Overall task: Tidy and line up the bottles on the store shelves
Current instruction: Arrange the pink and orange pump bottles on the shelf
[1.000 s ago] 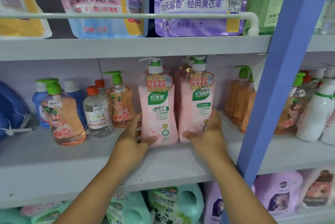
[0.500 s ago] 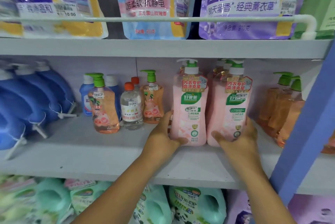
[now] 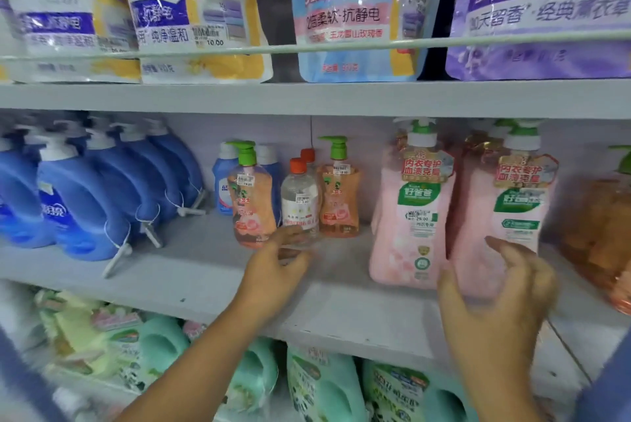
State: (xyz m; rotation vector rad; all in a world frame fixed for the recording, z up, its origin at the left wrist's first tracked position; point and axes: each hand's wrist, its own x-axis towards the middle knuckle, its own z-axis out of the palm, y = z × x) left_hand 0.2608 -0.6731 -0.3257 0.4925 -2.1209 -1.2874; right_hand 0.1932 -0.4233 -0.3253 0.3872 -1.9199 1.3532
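While both forearms reach over the grey shelf board [image 3: 177,271], the right hand [image 3: 495,298] hovers spread and loosely curved just before the right pink pump bottle [image 3: 502,216]. The left hand [image 3: 273,268] extends relaxed fingers toward the small clear bottle with orange cap [image 3: 299,198]; contact is blurred. Beside them stands the left pink pump bottle [image 3: 413,216], with blue detergent jugs [image 3: 85,203] farther left.

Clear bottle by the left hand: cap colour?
Orange cap on the clear bottle, head view.
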